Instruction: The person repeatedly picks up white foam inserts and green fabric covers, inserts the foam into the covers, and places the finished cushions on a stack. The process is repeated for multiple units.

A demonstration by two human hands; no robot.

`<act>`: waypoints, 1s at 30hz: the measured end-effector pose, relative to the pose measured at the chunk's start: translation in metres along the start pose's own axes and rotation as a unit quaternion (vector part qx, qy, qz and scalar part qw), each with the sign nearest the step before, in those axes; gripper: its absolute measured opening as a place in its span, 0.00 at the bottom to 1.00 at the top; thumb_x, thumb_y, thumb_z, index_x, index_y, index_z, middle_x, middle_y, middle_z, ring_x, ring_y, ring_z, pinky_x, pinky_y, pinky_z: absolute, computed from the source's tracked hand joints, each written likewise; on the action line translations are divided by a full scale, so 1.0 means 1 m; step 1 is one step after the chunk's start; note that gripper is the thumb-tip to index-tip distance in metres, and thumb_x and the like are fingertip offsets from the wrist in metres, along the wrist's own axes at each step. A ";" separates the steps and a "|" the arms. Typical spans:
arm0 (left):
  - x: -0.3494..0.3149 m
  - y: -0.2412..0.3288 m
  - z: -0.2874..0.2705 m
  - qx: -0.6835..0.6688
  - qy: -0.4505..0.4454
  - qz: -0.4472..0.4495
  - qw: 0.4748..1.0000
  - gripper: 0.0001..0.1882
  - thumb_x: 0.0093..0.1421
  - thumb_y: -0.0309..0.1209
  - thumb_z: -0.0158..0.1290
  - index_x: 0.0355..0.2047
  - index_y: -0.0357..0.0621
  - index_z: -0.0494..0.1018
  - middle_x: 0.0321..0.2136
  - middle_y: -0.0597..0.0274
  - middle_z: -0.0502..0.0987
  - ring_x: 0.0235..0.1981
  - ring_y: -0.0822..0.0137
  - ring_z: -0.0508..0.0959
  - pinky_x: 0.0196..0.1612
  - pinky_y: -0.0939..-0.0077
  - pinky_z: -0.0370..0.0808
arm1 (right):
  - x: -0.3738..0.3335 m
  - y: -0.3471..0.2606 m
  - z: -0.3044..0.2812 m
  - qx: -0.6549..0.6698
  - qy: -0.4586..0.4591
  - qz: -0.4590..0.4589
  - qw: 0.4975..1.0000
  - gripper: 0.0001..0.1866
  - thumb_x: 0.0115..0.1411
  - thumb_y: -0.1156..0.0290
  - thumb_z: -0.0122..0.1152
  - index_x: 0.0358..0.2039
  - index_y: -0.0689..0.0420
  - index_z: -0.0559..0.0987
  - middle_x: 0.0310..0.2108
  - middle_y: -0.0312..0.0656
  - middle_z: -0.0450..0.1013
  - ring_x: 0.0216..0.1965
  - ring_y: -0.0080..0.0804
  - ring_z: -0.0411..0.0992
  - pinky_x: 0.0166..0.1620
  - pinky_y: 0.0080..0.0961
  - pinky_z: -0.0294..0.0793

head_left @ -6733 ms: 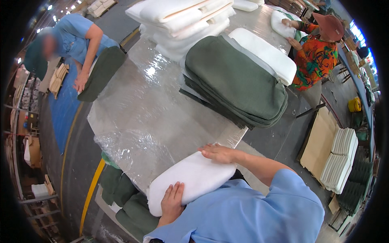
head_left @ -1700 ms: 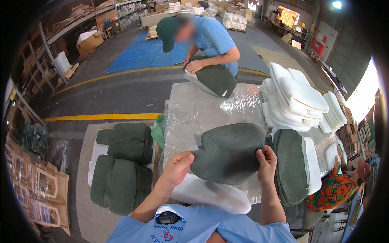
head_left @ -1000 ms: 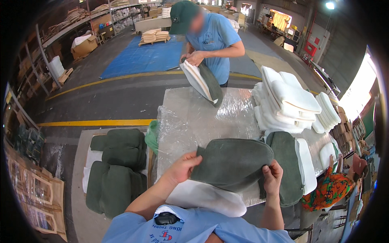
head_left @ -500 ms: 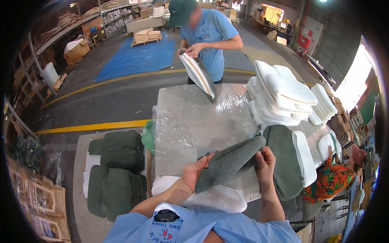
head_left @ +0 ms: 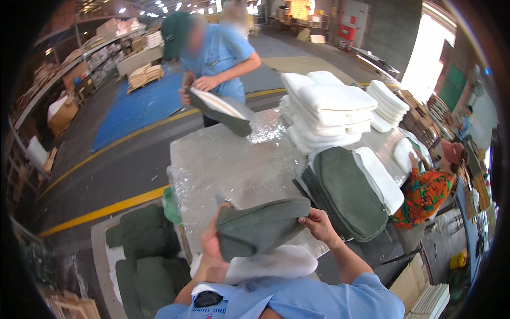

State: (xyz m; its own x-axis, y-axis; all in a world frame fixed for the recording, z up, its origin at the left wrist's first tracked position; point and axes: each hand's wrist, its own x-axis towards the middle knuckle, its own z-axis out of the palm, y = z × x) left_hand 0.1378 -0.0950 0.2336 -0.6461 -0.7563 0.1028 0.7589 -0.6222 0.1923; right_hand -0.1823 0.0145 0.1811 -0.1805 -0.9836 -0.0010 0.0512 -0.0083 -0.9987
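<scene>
A dark green fabric cushion cover [head_left: 263, 223] is stretched between my hands above the near edge of the table. Its left end lies in my left hand [head_left: 211, 242], whose fingers are partly hidden behind the cloth. My right hand [head_left: 320, 225] pinches the cover's right corner between thumb and fingers. Beneath the cover, against my shirt, lies a white foam pad [head_left: 276, 264]. Just beyond my right hand is a stack of flat green covers [head_left: 348, 191], with a white pad [head_left: 378, 181] beside it.
Plastic film wraps the table [head_left: 228, 159]. White pads [head_left: 329, 109] are piled at its far right. Green cushions [head_left: 151, 234] lie on a low surface to the left. Across the table a co-worker [head_left: 220, 58] holds a partly covered pad; another person [head_left: 425, 186] works at the right.
My view has swung to the right. The cover between my hands has turned more level, and my right hand has come lower. The co-worker's cushion is tilted flatter.
</scene>
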 end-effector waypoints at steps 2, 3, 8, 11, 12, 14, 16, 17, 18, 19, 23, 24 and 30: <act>-0.010 0.014 0.006 0.041 -0.005 0.010 0.999 0.15 0.74 0.36 0.52 0.54 0.41 0.72 0.52 0.48 0.80 0.58 0.53 0.80 0.64 0.52 0.76 | -0.003 -0.032 -0.018 -0.127 0.001 -0.014 0.992 0.07 0.68 0.72 0.70 0.41 0.61 0.82 0.31 0.25 0.75 0.36 0.14 0.67 0.40 0.21 0.70; -0.018 0.023 0.007 0.068 0.002 0.016 0.998 0.15 0.74 0.36 0.52 0.54 0.41 0.72 0.53 0.47 0.80 0.58 0.52 0.80 0.64 0.51 0.76 | -0.004 -0.062 -0.020 -0.185 -0.006 -0.016 0.983 0.07 0.68 0.72 0.70 0.41 0.61 0.82 0.30 0.25 0.74 0.35 0.15 0.67 0.38 0.22 0.69; -0.062 0.008 0.001 0.024 0.214 -0.081 0.973 0.15 0.76 0.36 0.51 0.54 0.40 0.74 0.51 0.51 0.81 0.56 0.53 0.80 0.61 0.50 0.77 | -0.032 -0.211 -0.043 -0.398 -0.259 -0.069 0.877 0.17 0.61 0.69 0.76 0.26 0.61 0.74 0.24 0.42 0.69 0.29 0.31 0.73 0.32 0.38 0.67; -0.081 -0.001 -0.026 0.086 0.081 -0.161 0.980 0.12 0.76 0.33 0.52 0.54 0.40 0.76 0.48 0.56 0.82 0.52 0.61 0.83 0.58 0.61 0.79 | -0.012 -0.242 -0.031 -0.164 -0.491 0.212 0.829 0.12 0.72 0.65 0.66 0.41 0.62 0.81 0.32 0.40 0.78 0.36 0.30 0.77 0.42 0.31 0.77; -0.083 -0.008 -0.035 0.110 0.089 -0.164 0.976 0.12 0.76 0.32 0.53 0.54 0.41 0.77 0.47 0.57 0.83 0.50 0.64 0.83 0.57 0.66 0.79 | -0.004 -0.235 -0.021 -0.130 -0.474 0.280 0.825 0.12 0.74 0.65 0.64 0.44 0.63 0.82 0.35 0.39 0.79 0.38 0.29 0.78 0.45 0.29 0.79; -0.066 -0.015 -0.037 0.168 0.094 -0.173 0.966 0.11 0.76 0.31 0.55 0.53 0.41 0.78 0.44 0.61 0.84 0.45 0.69 0.84 0.53 0.74 0.79 | 0.029 -0.165 0.014 -0.295 -0.358 0.204 0.862 0.15 0.76 0.64 0.60 0.50 0.64 0.81 0.39 0.39 0.80 0.42 0.28 0.79 0.50 0.27 0.80; -0.059 -0.020 -0.029 0.241 0.114 -0.107 0.958 0.10 0.75 0.32 0.55 0.50 0.40 0.80 0.40 0.64 0.83 0.42 0.73 0.83 0.48 0.78 0.79 | 0.037 -0.084 0.069 -0.203 -0.257 0.147 0.933 0.16 0.77 0.59 0.59 0.49 0.61 0.80 0.39 0.36 0.79 0.45 0.25 0.77 0.50 0.26 0.78; -0.059 -0.017 -0.026 0.279 0.134 -0.068 0.948 0.09 0.75 0.32 0.55 0.48 0.40 0.80 0.39 0.66 0.83 0.40 0.75 0.83 0.46 0.80 0.78 | 0.041 -0.071 0.110 -0.103 -0.231 0.205 0.946 0.17 0.77 0.58 0.58 0.49 0.60 0.79 0.41 0.36 0.78 0.47 0.24 0.77 0.52 0.26 0.77; -0.060 -0.016 -0.019 0.380 0.158 -0.045 0.910 0.09 0.75 0.31 0.55 0.46 0.39 0.81 0.37 0.68 0.83 0.39 0.77 0.80 0.44 0.80 0.77 | 0.039 -0.054 0.137 -0.036 -0.215 0.207 0.954 0.18 0.77 0.53 0.58 0.49 0.58 0.78 0.37 0.35 0.78 0.42 0.24 0.77 0.46 0.25 0.77; -0.061 -0.016 -0.016 0.405 0.166 -0.016 0.899 0.09 0.75 0.30 0.55 0.45 0.39 0.81 0.36 0.69 0.82 0.38 0.78 0.79 0.43 0.81 0.76 | 0.036 -0.042 0.152 0.008 -0.208 0.204 0.957 0.19 0.77 0.52 0.58 0.49 0.57 0.78 0.35 0.35 0.78 0.40 0.23 0.77 0.44 0.25 0.77; -0.082 -0.017 -0.025 0.516 0.256 0.065 0.815 0.09 0.75 0.31 0.55 0.43 0.39 0.81 0.33 0.69 0.81 0.34 0.79 0.76 0.39 0.81 0.73 | 0.027 -0.023 0.181 0.024 -0.175 0.230 0.957 0.24 0.74 0.44 0.59 0.48 0.56 0.79 0.32 0.35 0.78 0.33 0.22 0.76 0.36 0.24 0.74; -0.087 -0.015 -0.033 0.541 0.280 0.074 0.789 0.09 0.75 0.32 0.55 0.43 0.38 0.80 0.34 0.68 0.81 0.34 0.77 0.76 0.40 0.80 0.73 | 0.025 -0.027 0.183 -0.019 -0.168 0.237 0.957 0.26 0.74 0.43 0.60 0.47 0.56 0.80 0.31 0.35 0.79 0.31 0.22 0.76 0.34 0.24 0.74; -0.091 -0.019 -0.033 0.428 0.290 0.041 0.855 0.09 0.75 0.34 0.54 0.46 0.40 0.77 0.31 0.67 0.77 0.28 0.75 0.75 0.34 0.76 0.74 | 0.002 -0.041 0.167 -0.304 -0.209 0.293 0.882 0.29 0.70 0.41 0.65 0.41 0.60 0.82 0.33 0.38 0.81 0.34 0.21 0.77 0.38 0.21 0.76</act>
State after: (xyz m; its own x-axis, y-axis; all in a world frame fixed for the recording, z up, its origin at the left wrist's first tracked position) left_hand 0.1852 -0.0214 0.1883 -0.2566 -0.9178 -0.3030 0.3025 -0.3740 0.8767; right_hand -0.0207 -0.0174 0.2304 0.0868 -0.7688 -0.6335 -0.5439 0.4962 -0.6767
